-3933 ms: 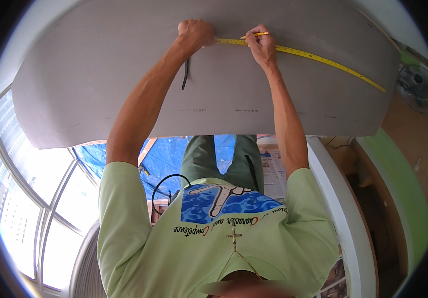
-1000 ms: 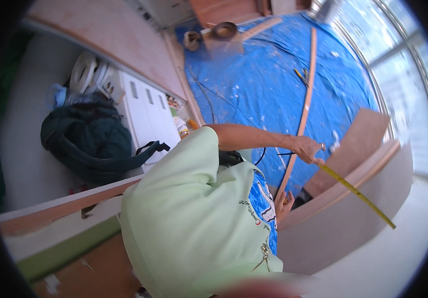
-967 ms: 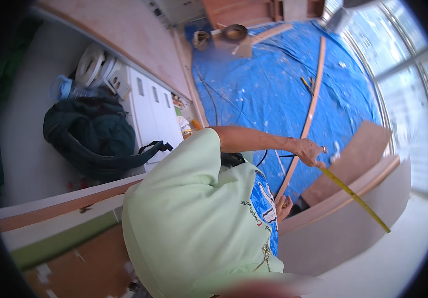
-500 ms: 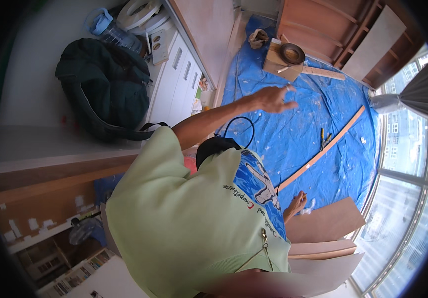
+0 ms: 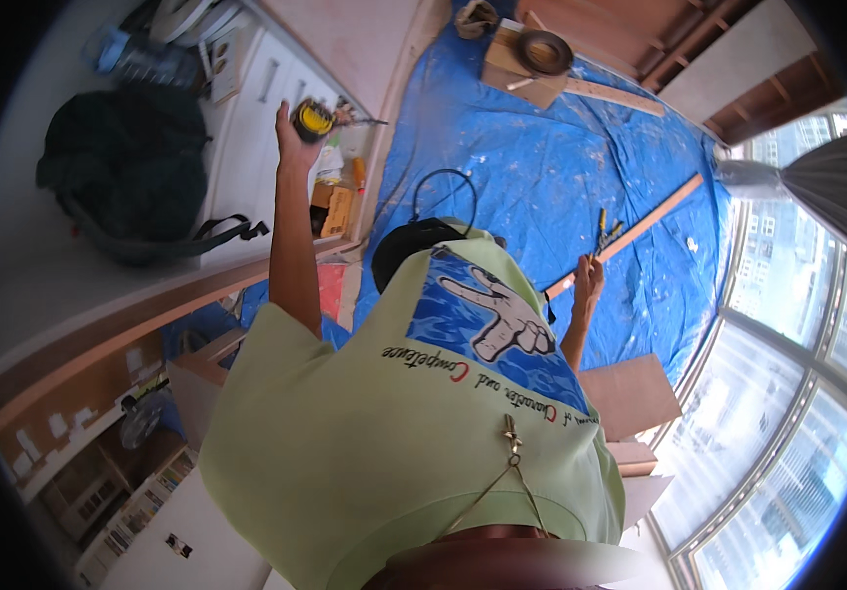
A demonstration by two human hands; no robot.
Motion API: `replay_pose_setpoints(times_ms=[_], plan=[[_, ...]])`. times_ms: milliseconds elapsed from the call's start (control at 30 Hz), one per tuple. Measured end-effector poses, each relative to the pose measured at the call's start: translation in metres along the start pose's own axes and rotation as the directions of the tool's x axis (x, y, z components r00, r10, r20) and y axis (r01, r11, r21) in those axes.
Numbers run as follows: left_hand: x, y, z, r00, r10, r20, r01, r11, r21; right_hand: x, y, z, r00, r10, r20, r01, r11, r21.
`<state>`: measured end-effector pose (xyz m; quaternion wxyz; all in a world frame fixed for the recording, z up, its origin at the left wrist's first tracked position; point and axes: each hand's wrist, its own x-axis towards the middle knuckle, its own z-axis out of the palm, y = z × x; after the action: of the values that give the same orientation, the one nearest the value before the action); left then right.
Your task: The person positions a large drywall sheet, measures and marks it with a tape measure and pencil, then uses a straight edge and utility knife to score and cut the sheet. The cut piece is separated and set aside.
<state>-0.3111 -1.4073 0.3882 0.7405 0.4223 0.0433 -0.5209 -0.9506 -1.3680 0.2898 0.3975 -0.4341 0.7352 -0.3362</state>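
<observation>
My left hand (image 5: 296, 146) is raised beside the white drawer cabinet, fingers around a yellow and black tape measure (image 5: 313, 120). My right hand (image 5: 589, 279) is lower, out over the blue sheet, close to a long wooden strip (image 5: 652, 215). Its fingers look pinched together; whatever they may hold is too small to make out. Just beyond those fingertips, a yellow-handled hand tool (image 5: 603, 236), perhaps pliers, lies beside the strip.
A blue sheet (image 5: 483, 128) covers the floor. A cardboard box (image 5: 524, 81) with a brown tape roll (image 5: 544, 52) stands at the far side. Left are a dark green bag (image 5: 128, 167) and white cabinet (image 5: 256, 128). Brown boards (image 5: 630, 395) lie near the windows at right.
My left hand has swung left from above the sheet to the cabinet and now has the tape measure. My right hand has moved forward to the strip. The view has shifted.
</observation>
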Motion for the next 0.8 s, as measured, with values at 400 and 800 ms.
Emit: replay_pose_setpoints(times_ms=[400,800], plan=[[0.046,-0.199,0.014,0.956,-0.256,-0.142,0.232,0.366,0.901,0.181,-0.008,0.031,0.972,0.051,0.231,0.009,0.968,-0.251],[0.341,-0.325,0.163,0.859,-0.512,-0.012,-0.192,-0.345,0.919,0.344,0.106,0.07,0.821,0.563,0.094,-0.536,0.817,-0.213]])
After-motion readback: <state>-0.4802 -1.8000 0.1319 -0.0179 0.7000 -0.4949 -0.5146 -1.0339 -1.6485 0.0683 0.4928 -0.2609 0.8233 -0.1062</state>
